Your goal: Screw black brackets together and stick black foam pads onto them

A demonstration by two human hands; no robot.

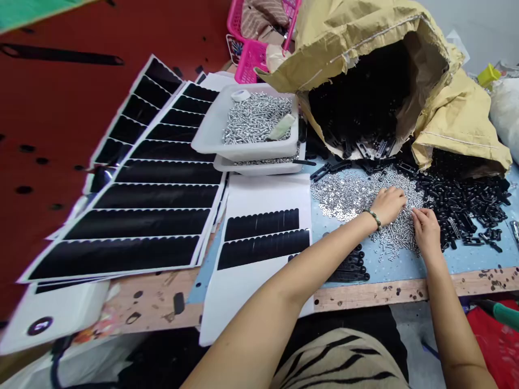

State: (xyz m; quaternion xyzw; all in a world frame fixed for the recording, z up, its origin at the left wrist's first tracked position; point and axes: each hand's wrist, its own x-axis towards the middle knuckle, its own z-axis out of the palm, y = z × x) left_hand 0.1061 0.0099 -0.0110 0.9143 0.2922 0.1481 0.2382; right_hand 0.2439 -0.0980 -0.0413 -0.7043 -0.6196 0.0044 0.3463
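My left hand (pixel 388 204) rests with curled fingers on a spread of small silver screws and washers (pixel 352 195) on the blue mat. A beaded bracelet (pixel 373 217) is on that wrist. My right hand (pixel 425 229) lies just right of it, fingers bent down into the same silver pile, pinching at something too small to name. Loose black plastic parts (pixel 466 200) are heaped to the right of both hands. A short row of black parts (pixel 352 266) lies under my left forearm.
A torn paper sack (pixel 365 32) spills black parts at the back. Stacked white trays (pixel 211 129) hold more screws. White sheets with black strips (pixel 158 194) cover the left side. Pink baskets (pixel 251 54) stand behind. The table's wooden edge (pixel 385 292) runs in front.
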